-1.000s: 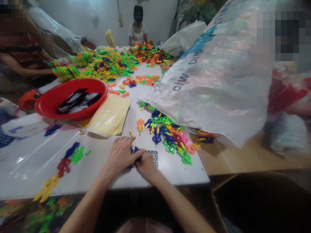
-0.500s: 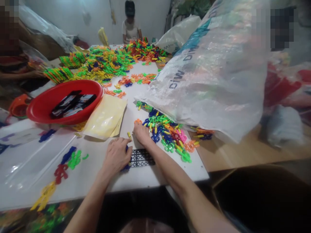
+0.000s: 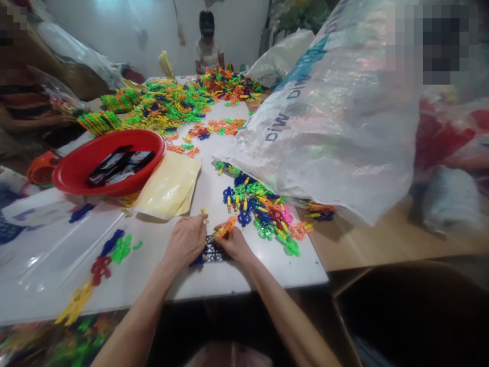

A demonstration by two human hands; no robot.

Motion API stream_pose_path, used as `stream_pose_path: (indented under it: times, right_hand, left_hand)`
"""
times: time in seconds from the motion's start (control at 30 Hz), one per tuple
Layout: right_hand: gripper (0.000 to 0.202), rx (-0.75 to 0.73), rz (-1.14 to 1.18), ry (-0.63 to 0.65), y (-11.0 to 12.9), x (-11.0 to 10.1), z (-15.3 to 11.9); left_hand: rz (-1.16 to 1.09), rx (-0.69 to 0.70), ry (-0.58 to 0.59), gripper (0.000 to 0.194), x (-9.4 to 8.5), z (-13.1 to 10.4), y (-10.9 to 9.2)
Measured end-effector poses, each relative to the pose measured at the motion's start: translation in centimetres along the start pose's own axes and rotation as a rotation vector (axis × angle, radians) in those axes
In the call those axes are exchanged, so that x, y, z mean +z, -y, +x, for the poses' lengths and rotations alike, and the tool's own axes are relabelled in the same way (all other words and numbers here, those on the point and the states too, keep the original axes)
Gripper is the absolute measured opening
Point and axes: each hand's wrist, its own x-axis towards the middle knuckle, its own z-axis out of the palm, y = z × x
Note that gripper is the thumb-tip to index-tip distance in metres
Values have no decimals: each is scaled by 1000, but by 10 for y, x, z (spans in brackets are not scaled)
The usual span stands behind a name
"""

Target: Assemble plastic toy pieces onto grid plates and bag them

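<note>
Over the black grid [image 3: 216, 256], the right hand [image 3: 237, 245] pinches an orange figure [image 3: 226, 227], its long axis slanting, yellow end towards the left hand [image 3: 186, 237]. That hand lies at the grid's left end by a blue piece [image 3: 197, 260]; its grip I cannot tell.

1. A pale wall [image 3: 233, 30] is rising beyond the white worktop [image 3: 294, 267].
2. Bluish light [image 3: 114, 3] is glowing high up beyond the worktop.
3. A cord [image 3: 178, 23] is hanging down the wall behind the worktop.
4. A brown surface [image 3: 359, 244] is adjoining the worktop's right side.
</note>
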Motion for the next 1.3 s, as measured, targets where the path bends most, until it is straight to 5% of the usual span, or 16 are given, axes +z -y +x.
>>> stream_pose_path:
  times: [0.17, 0.3, 0.5, 0.67, 0.73, 0.83, 0.93, 1.1, 1.3]
  right_hand:
    - [18, -224, -364, 217, -5, 11, 19]
    - [31, -292, -721, 353, 2, 18, 24]
    - [23, -272, -704, 485, 26, -13, 41]
    - [26, 9, -1017, 35, 42, -33, 78]
    - [28, 58, -1030, 12, 43, -28, 83]
    - [27, 64, -993, 77, 40, -26, 66]
    - [36, 3, -684, 71, 32, -32, 25]
    - [31, 75, 44, 58, 13, -14, -38]
    - [32, 75, 194, 84, 8, -1, -40]
  left_hand:
    - [-9, 18, -5, 46, -3, 0, -1]
    - [58, 89, 62, 34, -4, 3, -4]
    - [210, 69, 118, 30, -8, 4, -6]
    - [177, 77, 89, 30, -6, 5, -6]
    - [144, 65, 69, 30, -7, 6, -4]
    - [43, 59, -67, 30, -14, 3, -1]
    - [18, 71, -184, 33, -20, -4, -1]
    - [72, 157, 0, 28, -13, -11, -5]
    - [75, 160, -23, 29, -5, -10, -1]
